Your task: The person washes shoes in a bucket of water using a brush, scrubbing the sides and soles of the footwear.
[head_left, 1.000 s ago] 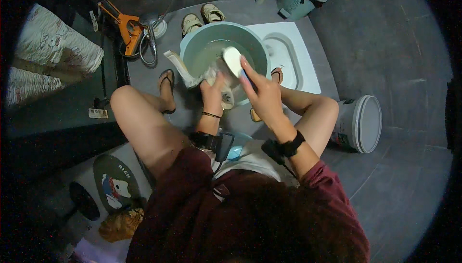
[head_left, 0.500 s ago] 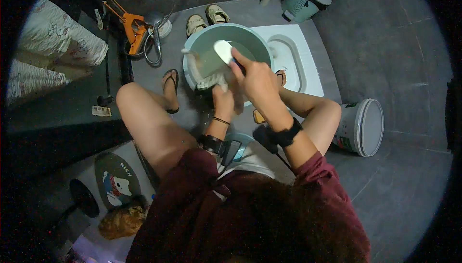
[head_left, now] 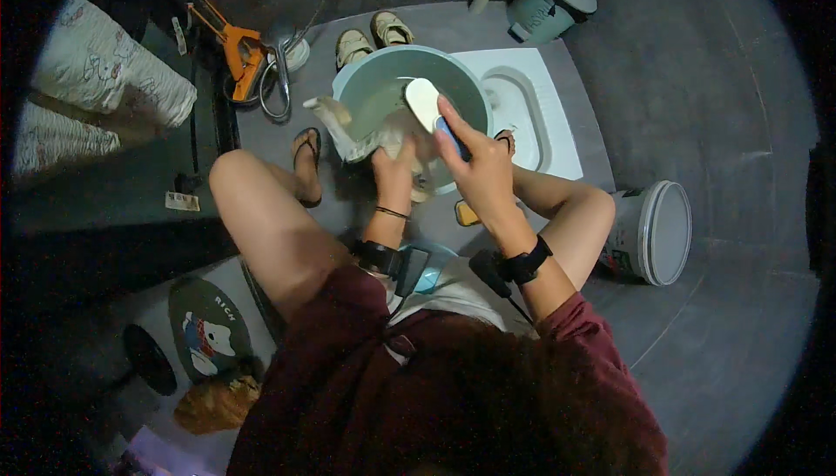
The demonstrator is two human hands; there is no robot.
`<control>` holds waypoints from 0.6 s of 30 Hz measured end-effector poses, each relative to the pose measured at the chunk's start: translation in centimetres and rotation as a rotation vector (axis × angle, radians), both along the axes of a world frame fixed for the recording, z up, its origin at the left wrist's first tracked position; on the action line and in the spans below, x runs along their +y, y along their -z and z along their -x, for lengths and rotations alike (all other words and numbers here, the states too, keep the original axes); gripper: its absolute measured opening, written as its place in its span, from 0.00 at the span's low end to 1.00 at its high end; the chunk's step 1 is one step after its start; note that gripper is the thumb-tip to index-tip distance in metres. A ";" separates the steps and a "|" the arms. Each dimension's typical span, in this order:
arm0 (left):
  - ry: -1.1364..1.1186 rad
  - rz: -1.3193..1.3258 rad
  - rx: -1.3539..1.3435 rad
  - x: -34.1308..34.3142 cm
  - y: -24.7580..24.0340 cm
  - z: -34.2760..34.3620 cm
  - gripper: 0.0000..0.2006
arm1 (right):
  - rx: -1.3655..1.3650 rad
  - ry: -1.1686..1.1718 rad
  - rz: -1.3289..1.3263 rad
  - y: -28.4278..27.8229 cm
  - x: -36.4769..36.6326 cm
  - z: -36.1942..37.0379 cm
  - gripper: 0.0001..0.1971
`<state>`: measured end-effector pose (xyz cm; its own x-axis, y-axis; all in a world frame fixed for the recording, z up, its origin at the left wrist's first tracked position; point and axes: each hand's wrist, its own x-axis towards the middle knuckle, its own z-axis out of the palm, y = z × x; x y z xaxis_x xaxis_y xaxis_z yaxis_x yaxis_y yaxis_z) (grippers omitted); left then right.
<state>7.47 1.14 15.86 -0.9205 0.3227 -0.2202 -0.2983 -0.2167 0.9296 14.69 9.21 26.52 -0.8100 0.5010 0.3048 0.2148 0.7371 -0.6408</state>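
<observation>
My left hand (head_left: 394, 171) is closed on what looks like a pale, wet shoe (head_left: 353, 142), at the near rim of a round grey-green basin (head_left: 350, 81). One narrow end of it sticks out over the basin's left rim, and my fingers and blur hide its full shape. In my right hand (head_left: 484, 171) is a brush (head_left: 423, 100) with a white head and a blue grip, held above the shoe's right part. The brush's bristles do not show. Cloudy water (head_left: 383, 97) lies in the basin.
Cream shoes (head_left: 392, 30) stand behind the basin. To its right is a white squat toilet (head_left: 557, 145), with a lidded bin (head_left: 542, 14) beyond. A white bucket (head_left: 666, 232) lies by my right knee. An orange-handled tool (head_left: 239, 58) and shower head (head_left: 280, 84) stand left.
The brush and my right hand have shifted right and slightly nearer. My left hand has moved a little left, swinging the shoe's narrow end out past the left rim.
</observation>
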 end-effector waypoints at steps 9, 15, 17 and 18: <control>0.133 -0.667 -0.658 -2.7 -3.4 2.6 0.21 | 0.049 0.166 0.335 8.2 0.0 -5.7 0.20; 0.305 -0.863 -0.658 -3.2 -2.2 2.9 0.22 | 0.188 -0.132 0.038 2.1 -0.6 0.5 0.22; 0.463 -1.167 -0.762 -3.6 0.4 3.6 0.21 | 0.029 -0.165 -0.024 2.8 -1.0 0.1 0.22; 0.382 -1.055 -0.772 -3.8 1.0 3.6 0.21 | 0.025 -0.139 -0.034 5.1 -1.0 -1.1 0.22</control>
<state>3.85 -2.68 14.81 -0.4926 0.8611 -0.1256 -0.8632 -0.5018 -0.0547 15.79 8.23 21.45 -0.8630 0.3730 0.3406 0.0932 0.7803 -0.6184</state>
